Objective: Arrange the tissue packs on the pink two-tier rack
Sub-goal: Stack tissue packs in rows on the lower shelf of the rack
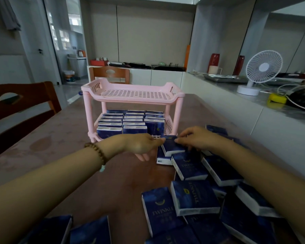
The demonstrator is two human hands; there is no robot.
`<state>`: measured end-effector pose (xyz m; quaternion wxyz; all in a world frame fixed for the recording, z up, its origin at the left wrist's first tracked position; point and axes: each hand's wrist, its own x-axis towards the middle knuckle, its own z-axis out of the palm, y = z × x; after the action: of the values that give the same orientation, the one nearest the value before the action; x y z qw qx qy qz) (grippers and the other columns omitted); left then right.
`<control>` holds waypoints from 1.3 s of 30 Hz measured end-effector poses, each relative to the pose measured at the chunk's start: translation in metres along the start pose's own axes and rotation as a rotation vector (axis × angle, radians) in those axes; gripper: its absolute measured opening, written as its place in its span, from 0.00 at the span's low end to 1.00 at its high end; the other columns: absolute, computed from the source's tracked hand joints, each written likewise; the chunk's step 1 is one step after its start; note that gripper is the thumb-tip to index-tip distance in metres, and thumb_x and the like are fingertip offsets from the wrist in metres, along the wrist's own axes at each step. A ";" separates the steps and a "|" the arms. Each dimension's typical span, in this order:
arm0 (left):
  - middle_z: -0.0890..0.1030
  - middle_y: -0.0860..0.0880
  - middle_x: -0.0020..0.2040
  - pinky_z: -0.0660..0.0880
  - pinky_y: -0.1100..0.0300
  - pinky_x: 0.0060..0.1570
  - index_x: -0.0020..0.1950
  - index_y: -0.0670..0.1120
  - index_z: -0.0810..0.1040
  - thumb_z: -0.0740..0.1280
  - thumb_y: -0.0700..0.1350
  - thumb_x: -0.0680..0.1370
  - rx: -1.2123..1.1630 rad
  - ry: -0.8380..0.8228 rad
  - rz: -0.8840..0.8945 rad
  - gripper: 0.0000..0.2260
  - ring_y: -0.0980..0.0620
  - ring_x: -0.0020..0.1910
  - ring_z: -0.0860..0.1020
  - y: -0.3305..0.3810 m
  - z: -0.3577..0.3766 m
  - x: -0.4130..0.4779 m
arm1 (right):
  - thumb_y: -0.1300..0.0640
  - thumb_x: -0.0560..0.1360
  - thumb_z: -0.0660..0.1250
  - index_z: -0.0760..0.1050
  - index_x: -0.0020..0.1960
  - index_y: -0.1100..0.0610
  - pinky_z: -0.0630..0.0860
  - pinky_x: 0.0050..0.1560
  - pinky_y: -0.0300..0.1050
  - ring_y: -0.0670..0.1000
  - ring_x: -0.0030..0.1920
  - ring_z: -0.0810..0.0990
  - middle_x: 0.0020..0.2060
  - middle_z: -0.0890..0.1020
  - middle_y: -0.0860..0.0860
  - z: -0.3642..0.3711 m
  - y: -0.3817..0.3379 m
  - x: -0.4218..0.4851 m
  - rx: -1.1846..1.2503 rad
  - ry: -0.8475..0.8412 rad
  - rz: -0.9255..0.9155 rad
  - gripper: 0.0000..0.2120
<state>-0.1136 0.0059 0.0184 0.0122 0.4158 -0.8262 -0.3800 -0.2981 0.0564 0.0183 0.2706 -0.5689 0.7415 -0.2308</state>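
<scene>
Tissue pack (pixel 172 145), held at pink rack (pixel 132 93) front.
Left hand (pixel 143 144) and right hand (pixel 195 138) pinch it; lower tier part-filled, loose packs (pixel 194 198) on table (pixel 63 143).

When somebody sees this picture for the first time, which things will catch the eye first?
The pink rack stands on the table, its top tier bare and its lower tier nearly filled with upright dark blue tissue packs. Just in front of it, the left hand and the right hand hold one pack between them. Many loose packs lie heaped to the right.
</scene>
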 end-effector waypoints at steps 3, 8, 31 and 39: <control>0.75 0.44 0.56 0.74 0.61 0.48 0.62 0.39 0.72 0.51 0.56 0.81 -0.075 0.044 -0.055 0.23 0.48 0.51 0.74 0.000 0.007 0.002 | 0.48 0.75 0.66 0.78 0.53 0.53 0.71 0.33 0.37 0.45 0.36 0.76 0.37 0.79 0.47 0.001 -0.010 -0.002 -0.042 -0.120 0.047 0.12; 0.72 0.49 0.54 0.70 0.62 0.51 0.58 0.47 0.75 0.60 0.51 0.80 -0.192 0.115 0.018 0.12 0.51 0.51 0.71 -0.009 0.013 0.001 | 0.50 0.76 0.66 0.74 0.60 0.57 0.72 0.37 0.39 0.47 0.42 0.78 0.41 0.80 0.50 0.001 -0.021 -0.001 -0.030 -0.221 0.114 0.16; 0.82 0.48 0.51 0.78 0.53 0.53 0.56 0.44 0.77 0.76 0.43 0.69 -0.046 0.273 0.437 0.18 0.51 0.49 0.81 -0.082 -0.012 -0.028 | 0.54 0.71 0.72 0.74 0.60 0.50 0.76 0.52 0.33 0.40 0.53 0.78 0.54 0.79 0.43 0.043 -0.020 -0.011 0.066 -0.130 -0.515 0.18; 0.81 0.52 0.49 0.77 0.64 0.47 0.54 0.46 0.77 0.71 0.44 0.73 -0.110 0.412 0.538 0.11 0.56 0.47 0.80 -0.049 -0.035 -0.019 | 0.50 0.79 0.56 0.75 0.56 0.50 0.64 0.56 0.31 0.37 0.56 0.70 0.56 0.69 0.41 0.019 0.005 -0.007 0.276 0.526 -0.487 0.12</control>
<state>-0.0564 -0.0205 0.0180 0.3010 0.2496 -0.8647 -0.3153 -0.2872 0.0636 0.0018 0.0823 -0.6081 0.5906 -0.5240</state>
